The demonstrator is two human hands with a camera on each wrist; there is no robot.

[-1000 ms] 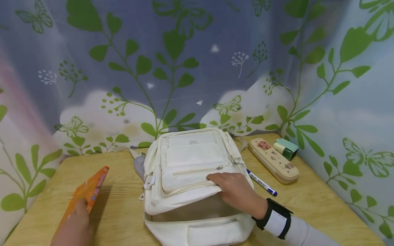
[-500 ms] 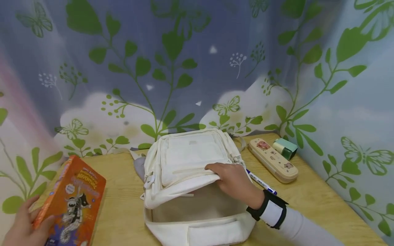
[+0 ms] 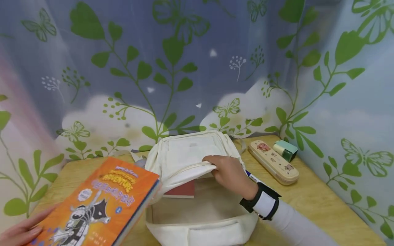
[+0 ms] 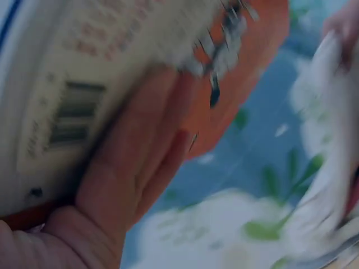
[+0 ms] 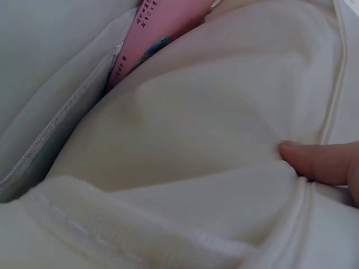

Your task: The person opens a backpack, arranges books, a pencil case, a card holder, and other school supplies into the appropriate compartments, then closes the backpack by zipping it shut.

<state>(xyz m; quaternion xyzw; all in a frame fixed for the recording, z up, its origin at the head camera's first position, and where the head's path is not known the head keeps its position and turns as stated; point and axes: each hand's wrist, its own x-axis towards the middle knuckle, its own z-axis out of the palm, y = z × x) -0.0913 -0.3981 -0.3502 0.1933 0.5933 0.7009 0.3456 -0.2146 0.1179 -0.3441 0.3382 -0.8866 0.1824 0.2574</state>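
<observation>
A thick orange comic book (image 3: 101,205) is held by my left hand (image 3: 24,228) at its lower left edge, front cover up and tilted. In the left wrist view the fingers (image 4: 132,134) lie along its pale barcoded back cover. The book's right corner overlaps the left side of a cream backpack (image 3: 191,150) lying on the table. My right hand (image 3: 231,176) pinches the edge of the backpack's front panel and lifts it, so the main compartment gapes. Inside lies a red book (image 3: 182,190), its pinkish-red cover also showing in the right wrist view.
Right of the backpack lie a cream pencil case (image 3: 274,162) and a blue-capped marker (image 3: 253,177), partly behind the right hand. A green box (image 3: 286,150) stands beyond the case. A patterned curtain (image 3: 191,68) rises behind the wooden table (image 3: 326,205).
My left hand has turned the orange book from edge-on to cover up and brought it right, toward the backpack. My right hand has raised the panel further, exposing the red book.
</observation>
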